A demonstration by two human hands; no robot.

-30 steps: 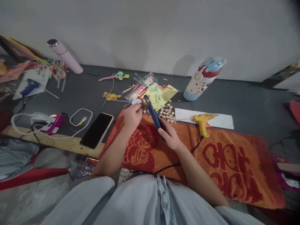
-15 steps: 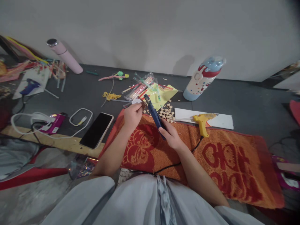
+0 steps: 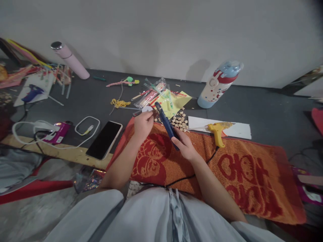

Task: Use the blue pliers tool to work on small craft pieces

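My right hand (image 3: 185,146) is wrapped around the lower end of a dark blue cutter-like hand tool (image 3: 165,122), which tilts away from me to the upper left. Beside the tool's far end, my left hand (image 3: 143,124) is closed in a pinch. What its fingertips hold is too small to make out. Just beyond my hands lies a heap of small cut wooden pieces (image 3: 179,121) next to a yellow sheet of paper (image 3: 185,98). Beneath both hands an orange-and-red towel (image 3: 199,151) covers the table edge.
A yellow glue gun (image 3: 217,132) rests on a white strip (image 3: 241,130), its cord crossing the towel. At the back right stands a drinking bottle (image 3: 214,87). To the left are a phone (image 3: 104,139), a white cable (image 3: 87,118), a purple power strip (image 3: 59,132) and a pink flask (image 3: 72,60).
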